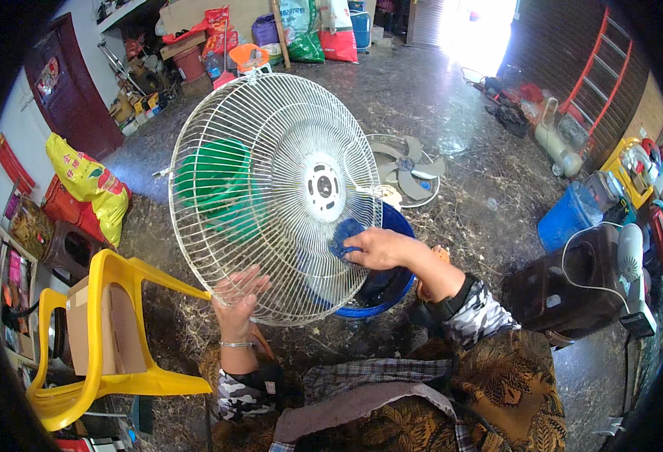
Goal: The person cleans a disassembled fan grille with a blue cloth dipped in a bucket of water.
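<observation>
White fan grille (271, 188) held upright over a blue basin (391, 290) on the floor, gripped at its lower rim by the left hand (237, 301). Right hand (380, 248) clenched on a blue cloth (344, 237), pressed against the wires. Grey fan blade (410, 169) lying behind, yellow chair (109, 331) just left.

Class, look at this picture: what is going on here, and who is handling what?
A person holds a white fan guard upright over a blue basin. The left hand steadies the guard's lower rim, while the right hand presses a blue cloth against its wires. A grey fan blade lies on the floor behind, and a yellow chair stands to the left.
</observation>
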The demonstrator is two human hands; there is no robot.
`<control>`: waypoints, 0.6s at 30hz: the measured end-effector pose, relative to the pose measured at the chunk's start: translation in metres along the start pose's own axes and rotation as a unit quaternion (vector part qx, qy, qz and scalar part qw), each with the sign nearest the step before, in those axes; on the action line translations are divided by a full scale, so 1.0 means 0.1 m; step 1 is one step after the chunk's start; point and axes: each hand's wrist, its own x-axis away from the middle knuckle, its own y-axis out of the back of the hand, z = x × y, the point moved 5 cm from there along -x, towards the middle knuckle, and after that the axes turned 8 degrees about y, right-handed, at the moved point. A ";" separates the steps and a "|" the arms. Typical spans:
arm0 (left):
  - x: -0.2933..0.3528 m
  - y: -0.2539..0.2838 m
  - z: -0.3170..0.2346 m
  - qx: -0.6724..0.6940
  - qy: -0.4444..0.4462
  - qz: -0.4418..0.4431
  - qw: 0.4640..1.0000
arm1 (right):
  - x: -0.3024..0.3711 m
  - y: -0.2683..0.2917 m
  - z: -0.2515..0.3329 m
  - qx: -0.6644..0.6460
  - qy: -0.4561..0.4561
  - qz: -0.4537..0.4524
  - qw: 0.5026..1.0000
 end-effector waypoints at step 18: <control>0.02 0.13 0.03 -0.017 -0.011 -0.018 1.000 | -0.30 0.24 -0.28 0.092 -0.088 -0.216 0.968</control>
